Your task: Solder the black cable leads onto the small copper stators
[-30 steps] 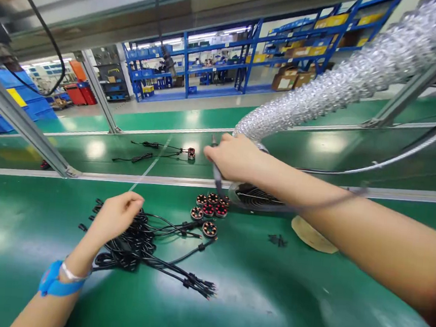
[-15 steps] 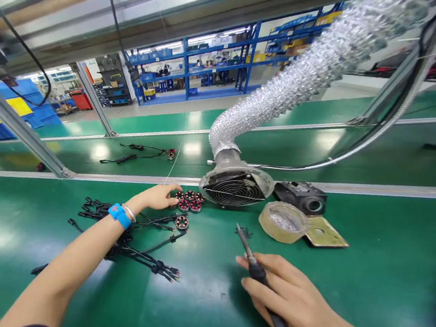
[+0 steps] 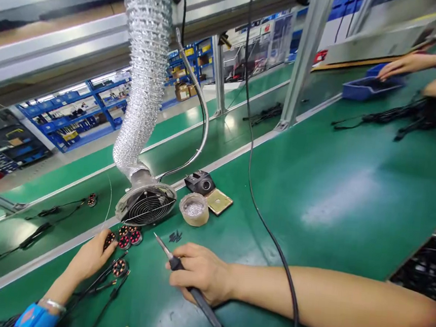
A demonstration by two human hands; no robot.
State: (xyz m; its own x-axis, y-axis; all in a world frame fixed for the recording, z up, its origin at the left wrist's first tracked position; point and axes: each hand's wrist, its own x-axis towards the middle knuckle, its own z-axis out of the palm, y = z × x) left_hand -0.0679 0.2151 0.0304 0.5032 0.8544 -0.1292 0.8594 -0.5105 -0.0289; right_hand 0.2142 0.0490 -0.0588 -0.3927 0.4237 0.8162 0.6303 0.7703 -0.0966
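Observation:
My left hand (image 3: 89, 259) has thumb and fingers round a small round motor (image 3: 109, 240), at the left end of a cluster of red and copper motors (image 3: 123, 241). My right hand (image 3: 202, 274) grips a soldering iron (image 3: 181, 270), its tip pointing up and left, in front of the cluster. A single motor (image 3: 120, 268) with copper coils lies nearer me, beside black cables (image 3: 105, 296). Small black pieces (image 3: 175, 237) lie just beyond the iron.
A round fume extractor (image 3: 147, 205) on a silver duct (image 3: 143, 75) stands behind the motors. Right of it are a translucent tub (image 3: 194, 210), sponge tray (image 3: 219, 202) and iron holder (image 3: 200, 182). At far right, another person's hand (image 3: 407, 65) reaches over a blue bin (image 3: 373, 88).
The view has swung right, bringing another person's hands and a blue bin into sight. My left fingers have closed round a motor at the cluster's edge. The iron stays in my right hand.

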